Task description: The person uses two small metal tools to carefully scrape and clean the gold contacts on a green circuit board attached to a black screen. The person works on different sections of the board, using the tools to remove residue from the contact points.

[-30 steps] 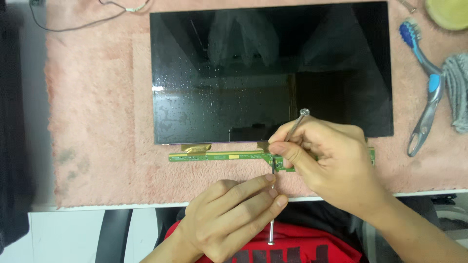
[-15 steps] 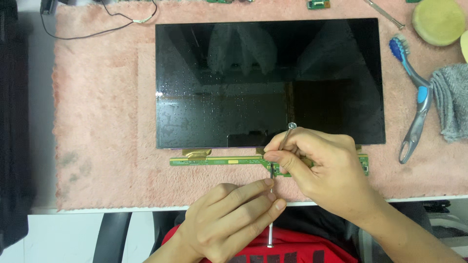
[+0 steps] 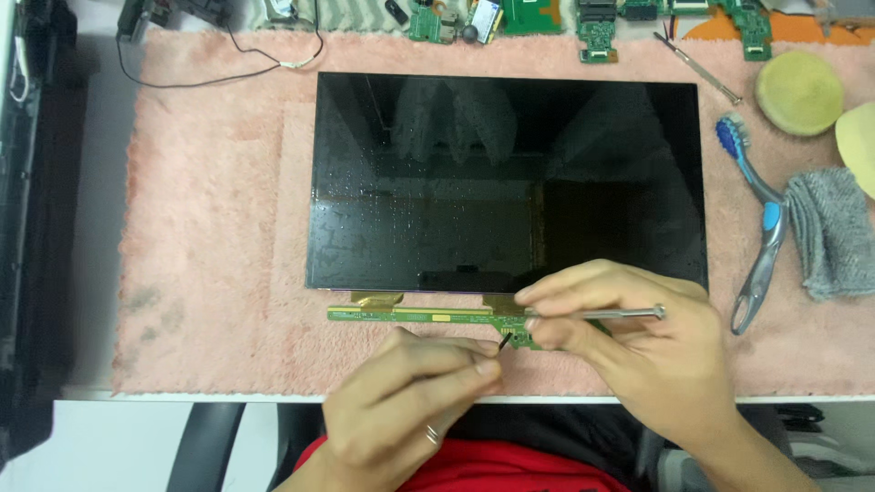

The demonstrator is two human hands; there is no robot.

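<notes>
Green circuit strip (image 3: 410, 315) below panel; right hand (image 3: 638, 351) pinching metal tool (image 3: 602, 313).

A display panel (image 3: 506, 178) lies on a mat (image 3: 210, 273) on the tabletop (image 3: 91, 273). A narrow circuit strip (image 3: 410, 315) runs along its near edge. A toothbrush (image 3: 761, 228) and folded cloth (image 3: 834, 232) lie right; circuit boards (image 3: 597, 23) behind.

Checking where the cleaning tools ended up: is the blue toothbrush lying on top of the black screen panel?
No, the blue toothbrush lies on the pink mat to the right of the black screen panel, clear of its edge.
</notes>
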